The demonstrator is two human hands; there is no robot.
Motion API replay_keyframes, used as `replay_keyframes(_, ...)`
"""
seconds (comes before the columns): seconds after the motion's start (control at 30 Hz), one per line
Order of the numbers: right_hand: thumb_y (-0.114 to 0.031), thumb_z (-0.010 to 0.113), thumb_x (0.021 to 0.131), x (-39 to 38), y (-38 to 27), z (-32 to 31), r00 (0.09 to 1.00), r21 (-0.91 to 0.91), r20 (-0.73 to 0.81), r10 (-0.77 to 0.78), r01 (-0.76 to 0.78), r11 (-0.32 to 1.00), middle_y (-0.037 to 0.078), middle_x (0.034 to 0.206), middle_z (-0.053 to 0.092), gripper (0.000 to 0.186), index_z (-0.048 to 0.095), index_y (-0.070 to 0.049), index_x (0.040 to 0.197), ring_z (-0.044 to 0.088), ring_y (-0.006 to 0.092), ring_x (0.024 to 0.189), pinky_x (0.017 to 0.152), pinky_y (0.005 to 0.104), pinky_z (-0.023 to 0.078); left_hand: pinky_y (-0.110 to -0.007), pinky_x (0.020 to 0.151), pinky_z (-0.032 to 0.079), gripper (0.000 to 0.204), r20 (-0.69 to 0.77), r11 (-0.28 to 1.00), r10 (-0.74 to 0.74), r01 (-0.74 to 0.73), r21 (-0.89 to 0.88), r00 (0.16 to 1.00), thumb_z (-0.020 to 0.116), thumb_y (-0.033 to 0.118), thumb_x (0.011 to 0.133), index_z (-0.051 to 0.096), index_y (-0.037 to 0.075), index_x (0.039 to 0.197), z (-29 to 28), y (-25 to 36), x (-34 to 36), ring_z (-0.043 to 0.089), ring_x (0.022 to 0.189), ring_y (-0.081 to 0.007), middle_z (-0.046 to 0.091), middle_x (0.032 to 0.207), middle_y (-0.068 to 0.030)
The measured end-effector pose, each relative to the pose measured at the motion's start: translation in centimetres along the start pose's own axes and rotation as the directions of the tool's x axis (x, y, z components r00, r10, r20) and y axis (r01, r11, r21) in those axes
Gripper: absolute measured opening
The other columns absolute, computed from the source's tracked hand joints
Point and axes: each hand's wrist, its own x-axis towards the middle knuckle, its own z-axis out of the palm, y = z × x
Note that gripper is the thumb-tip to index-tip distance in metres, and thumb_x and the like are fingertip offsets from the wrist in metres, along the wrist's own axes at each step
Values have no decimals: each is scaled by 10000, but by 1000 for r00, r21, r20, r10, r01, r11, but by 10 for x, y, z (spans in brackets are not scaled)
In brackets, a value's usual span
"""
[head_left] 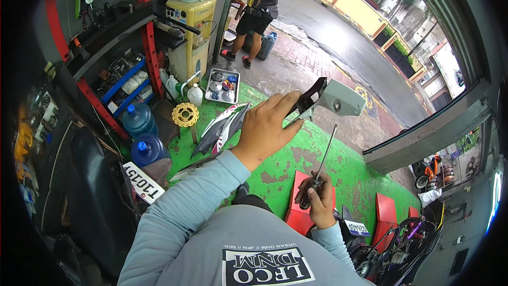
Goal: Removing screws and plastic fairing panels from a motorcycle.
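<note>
My left hand (269,127) is raised in front of me, its fingers closed round one end of a pale grey and black plastic motorcycle part (343,97). A dark hole or screw shows on the part's grey face. Lower and to the right, my right hand (320,204) grips a screwdriver (327,152) by its dark handle. The long metal shaft points up, and its tip is just below the grey part, seemingly apart from it.
A metal tray (222,86) of small parts and grey-and-red fairing panels (221,130) lie on the green floor (270,175). Left stand blue water jugs (140,120) and a black motorcycle seat (90,190). Red panels (386,214) lie right. Another person (259,10) stands by the doorway.
</note>
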Motion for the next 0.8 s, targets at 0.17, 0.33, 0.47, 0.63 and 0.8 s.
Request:
replay_keyframes(0.17,-30,489,1001,-7,0,-8,1000,-110,-20,-7,5,994,169,1102,630,477,337,-63,1452,602,142,699,596,265,509,-449,725,548,560,12,997,33,-34,66,999,775,229,794,583,107,1306,2,9,1,675,844,-360,654,1019,-132)
replay_keyframes(0.33,-43,504,1004,-9,2,-17,999,-120,-27,-38,34,992,168,1138,639,490,338,-65,1464,576,119,670,573,248,493,-452,742,544,578,31,995,76,-78,69,997,763,232,794,565,108,1322,12,9,0,664,850,-355,635,1036,-123)
replay_keyframes(0.47,-48,511,1006,-17,-4,-23,996,-112,-65,-56,49,993,175,1174,642,488,346,-58,1465,579,109,687,575,245,493,-431,796,550,568,102,998,51,-47,-43,993,780,241,808,557,84,1306,28,9,4,685,931,-355,664,1101,-148)
replay_keyframes(0.63,-36,514,1003,-36,-28,-33,997,-69,-74,-11,6,998,167,1177,656,525,341,-38,1499,577,96,662,568,233,490,-447,830,558,551,290,939,-38,133,-317,956,770,225,856,489,61,1300,51,15,9,708,967,-385,694,1100,-194)
replay_keyframes(0.8,-6,525,984,-53,-47,-54,991,-49,-121,54,-61,997,101,1089,698,530,423,-19,1504,534,65,622,562,223,476,-356,805,573,505,384,817,-102,297,-494,918,806,182,859,466,-42,1158,88,25,5,722,958,-253,691,1089,-205)
